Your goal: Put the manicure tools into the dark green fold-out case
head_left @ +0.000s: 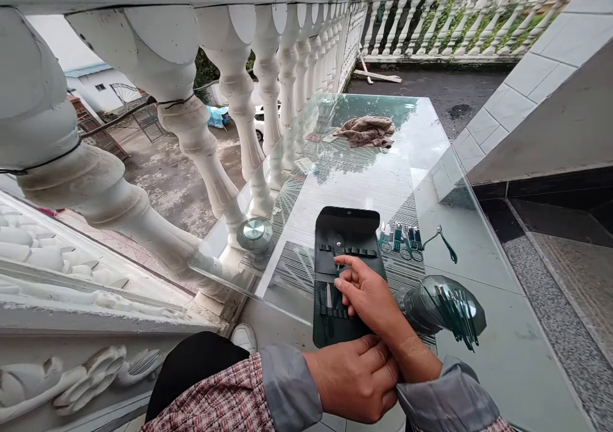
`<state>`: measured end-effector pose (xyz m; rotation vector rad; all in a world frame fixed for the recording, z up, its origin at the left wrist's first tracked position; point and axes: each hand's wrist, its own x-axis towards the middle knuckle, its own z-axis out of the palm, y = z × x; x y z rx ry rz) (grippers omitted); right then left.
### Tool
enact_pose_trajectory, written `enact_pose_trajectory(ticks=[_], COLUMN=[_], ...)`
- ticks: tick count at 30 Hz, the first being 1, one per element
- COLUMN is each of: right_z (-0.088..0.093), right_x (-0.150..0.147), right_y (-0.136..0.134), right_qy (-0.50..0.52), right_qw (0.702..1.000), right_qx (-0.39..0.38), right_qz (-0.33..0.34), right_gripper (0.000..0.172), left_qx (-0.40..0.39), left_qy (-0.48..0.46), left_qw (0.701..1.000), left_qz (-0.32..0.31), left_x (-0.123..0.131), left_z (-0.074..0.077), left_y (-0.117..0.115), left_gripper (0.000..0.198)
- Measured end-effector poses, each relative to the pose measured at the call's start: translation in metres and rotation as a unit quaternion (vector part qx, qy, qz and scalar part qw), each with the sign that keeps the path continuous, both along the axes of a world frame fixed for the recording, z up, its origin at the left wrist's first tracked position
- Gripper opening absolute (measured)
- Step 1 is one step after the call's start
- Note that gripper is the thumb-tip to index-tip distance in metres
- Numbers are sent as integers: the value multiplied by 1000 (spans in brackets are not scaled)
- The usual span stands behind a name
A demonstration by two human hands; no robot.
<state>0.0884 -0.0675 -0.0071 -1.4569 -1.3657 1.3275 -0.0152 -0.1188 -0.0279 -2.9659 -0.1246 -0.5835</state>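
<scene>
A black manicure case [348, 223] lies unfolded on the glass table, with elastic loops and a few slim metal tools [329, 295] tucked in its lower part. Over the middle of the case, my right hand [368, 291] pinches a small thin metal tool [338, 267] between thumb and forefinger; its exact kind is unclear. My left hand [355, 378] is closed at the case's near edge, below my right wrist, and its fingertips are hidden. Right of the case are nail clippers [397, 235], small scissors [410, 253] and a cuticle nipper [445, 245]. Several slender metal tools [457, 311] lie in a bundle nearer me.
The glass table [479, 253] has metal-capped legs [256, 229] visible beneath it. A crumpled brown cloth [366, 131] lies toward its far end, near a small paper card [304, 165]. A white balustrade [242, 87] runs along the left; a tiled sloping wall [531, 81] stands right.
</scene>
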Motion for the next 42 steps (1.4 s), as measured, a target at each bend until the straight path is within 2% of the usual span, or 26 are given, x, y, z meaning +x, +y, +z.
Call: enact_pose_trajectory(ticks=[10,16,21,25,33,42], right_z=[-3,-4,-2,-3,-2,-3], right_x=[1,3,6,8,13,14], right_y=[2,4,5,2,-3,-7], right_qy=[-28,-77,-227,-286,-310,-347], right_qw=[999,996,964,935,912,885], right_qx=[20,32,140,207,242,266], right_qz=[-30,14,11,35,120,158], right_gripper=[37,34,24,23,25,32], left_qx=[6,1,-7,-16,4,14], left_qy=[-31,-6,-28,-31,-55,-87], left_qw=[1000,1000,1000,999,998,996], left_qz=[2,2,1,3,3,10], left_x=[0,-1,0,1,0,1], left_z=[1,3,0,-3,-1,0], left_y=[0,0,0,0,1,0], left_gripper=[23,24,25,25,25,22])
